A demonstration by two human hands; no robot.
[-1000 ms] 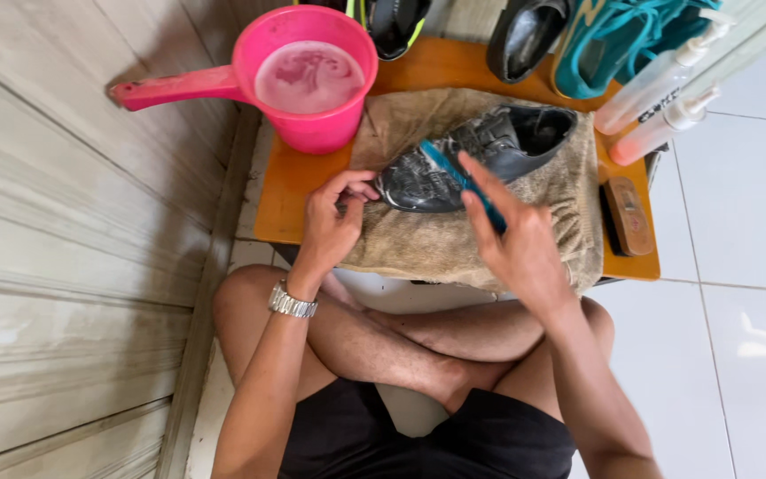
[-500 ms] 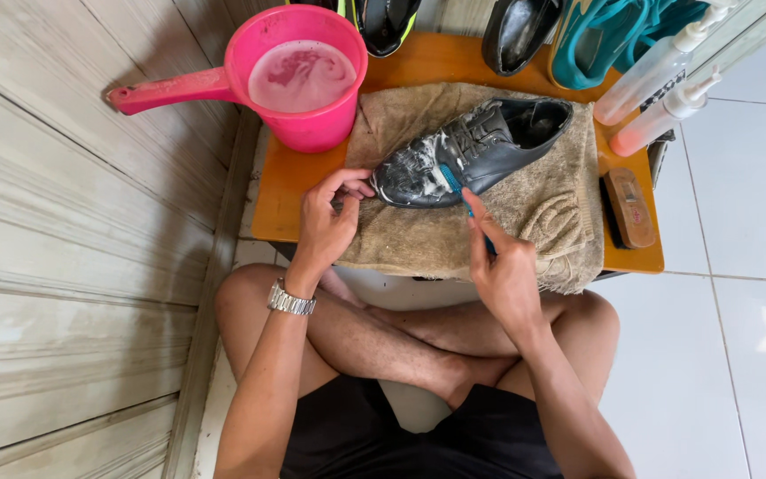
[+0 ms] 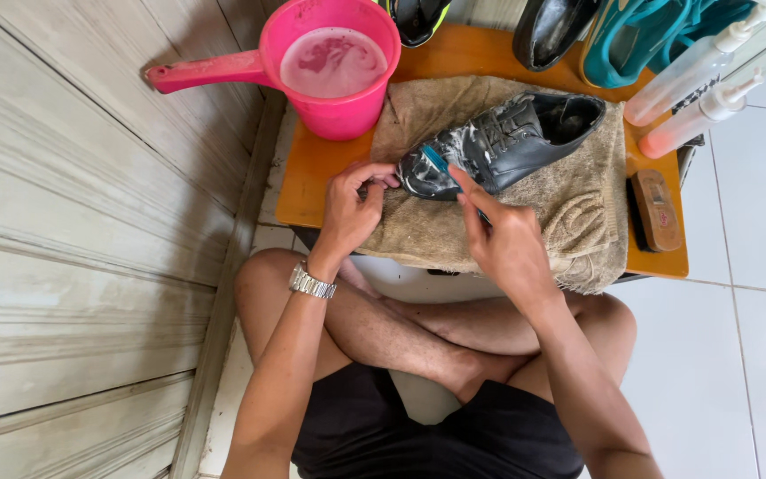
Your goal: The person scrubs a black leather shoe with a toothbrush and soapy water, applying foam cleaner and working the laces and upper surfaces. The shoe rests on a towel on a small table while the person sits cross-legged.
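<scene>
A black lace-up shoe point(image 3: 507, 137), foamy at the toe, lies on a beige towel point(image 3: 578, 208) spread over a low orange table point(image 3: 312, 173). My left hand point(image 3: 352, 208) pinches the toe end of the shoe and steadies it. My right hand point(image 3: 503, 239) grips a small blue brush point(image 3: 436, 160) whose head rests on the soapy toe. I sit cross-legged in front of the table, a metal watch on my left wrist.
A pink scoop point(image 3: 330, 66) with soapy water stands at the table's back left. Two squeeze bottles point(image 3: 698, 89), a wooden brush point(image 3: 656, 211), another black shoe point(image 3: 551, 31) and teal footwear point(image 3: 649, 35) are at the right and back. A panelled wall point(image 3: 73, 231) runs along the left.
My right hand has drawn the blue brush back along the shoe towards its toe. My left hand has stayed at the toe end.
</scene>
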